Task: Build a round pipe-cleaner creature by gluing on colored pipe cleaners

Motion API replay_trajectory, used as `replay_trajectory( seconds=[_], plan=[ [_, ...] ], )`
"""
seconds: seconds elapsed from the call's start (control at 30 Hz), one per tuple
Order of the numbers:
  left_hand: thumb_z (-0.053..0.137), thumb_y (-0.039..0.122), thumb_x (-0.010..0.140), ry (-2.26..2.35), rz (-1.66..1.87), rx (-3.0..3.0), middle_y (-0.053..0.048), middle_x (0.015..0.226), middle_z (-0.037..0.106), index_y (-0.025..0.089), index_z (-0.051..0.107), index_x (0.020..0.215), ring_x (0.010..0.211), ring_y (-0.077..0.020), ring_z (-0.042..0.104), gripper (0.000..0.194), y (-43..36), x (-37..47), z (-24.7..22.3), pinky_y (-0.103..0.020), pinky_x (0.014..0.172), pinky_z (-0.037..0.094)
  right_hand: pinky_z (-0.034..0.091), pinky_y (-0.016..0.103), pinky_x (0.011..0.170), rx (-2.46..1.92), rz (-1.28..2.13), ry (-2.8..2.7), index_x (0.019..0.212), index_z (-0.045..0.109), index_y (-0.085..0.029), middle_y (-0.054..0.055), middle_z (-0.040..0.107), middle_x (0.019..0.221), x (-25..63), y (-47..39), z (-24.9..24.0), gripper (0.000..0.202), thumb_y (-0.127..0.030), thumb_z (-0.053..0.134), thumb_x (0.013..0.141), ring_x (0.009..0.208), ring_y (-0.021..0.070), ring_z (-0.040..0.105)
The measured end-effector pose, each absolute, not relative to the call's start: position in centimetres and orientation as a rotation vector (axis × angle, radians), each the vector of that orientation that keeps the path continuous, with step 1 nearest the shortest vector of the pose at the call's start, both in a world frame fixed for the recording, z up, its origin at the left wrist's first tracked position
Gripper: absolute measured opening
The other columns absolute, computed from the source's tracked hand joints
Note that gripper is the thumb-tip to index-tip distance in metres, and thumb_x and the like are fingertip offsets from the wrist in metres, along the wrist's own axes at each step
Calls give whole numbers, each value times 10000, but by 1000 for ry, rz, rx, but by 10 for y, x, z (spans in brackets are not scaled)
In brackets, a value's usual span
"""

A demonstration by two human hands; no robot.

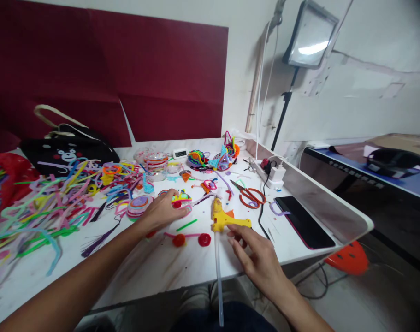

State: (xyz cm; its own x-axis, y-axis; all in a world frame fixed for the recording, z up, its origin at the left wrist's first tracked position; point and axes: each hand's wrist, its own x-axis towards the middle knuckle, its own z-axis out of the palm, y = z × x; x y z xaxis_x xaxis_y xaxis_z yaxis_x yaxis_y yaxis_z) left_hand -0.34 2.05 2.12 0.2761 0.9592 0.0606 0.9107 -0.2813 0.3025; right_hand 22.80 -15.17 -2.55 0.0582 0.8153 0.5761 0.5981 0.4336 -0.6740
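My left hand reaches over the table, its thumb and fingers closed around a small pipe-cleaner piece in yellow, green and red. My right hand is beside the handle of a yellow hot glue gun, fingers loosely bent and apart, not wrapped round it. From the gun's back a long clear glue stick runs out past the table edge. Between the hands lie a red coiled disc, an orange-red coiled disc, a pink strip and a green pipe cleaner.
Orange-handled scissors and a black phone lie at the right, with a black cable between them. Loose pipe cleaners heap up at the left before a black bag. A power strip stands at the back right.
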Motion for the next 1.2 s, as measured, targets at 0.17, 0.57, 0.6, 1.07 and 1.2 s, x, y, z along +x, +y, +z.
replay_trajectory(
  seconds=[0.17,0.57,0.6,1.07,1.2],
  plan=[
    [577,587,699,1678,320,2439,-175,1251,615,166,528,1273,1121,-369,578,713,18,-5,17,-415,889,440,579,368,796,-1208,-3,-1696,1246,553,-256,89,718,1006,227,-148,-40,360,-111,500,921,910,220,692],
    [605,652,687,1575,392,2555,-173,1420,513,163,525,1333,1293,-359,466,814,23,-17,18,-419,1050,359,543,382,720,-1228,-190,-1697,1201,544,-237,87,718,918,223,-145,-48,368,-42,494,893,807,234,676],
    [612,651,683,1571,429,2540,-152,1384,552,186,554,1298,1256,-353,503,773,23,-21,23,-404,1030,378,542,378,716,-1233,-189,-1695,1185,550,-236,85,716,908,223,-145,-49,352,-44,493,895,793,229,674],
    [382,472,849,2037,633,2510,-103,982,743,137,690,971,819,-241,648,472,41,-138,63,-294,726,430,537,315,714,-1221,-300,-1693,1088,600,-155,84,713,859,223,-146,-53,211,-74,508,917,774,191,670],
    [411,403,873,2198,523,2331,-95,1053,730,104,668,1075,863,-204,628,443,45,-173,73,-248,722,415,526,309,794,-1233,-331,-1727,1133,600,-142,99,718,946,227,-148,-62,222,-107,529,925,854,189,679]
  ],
)
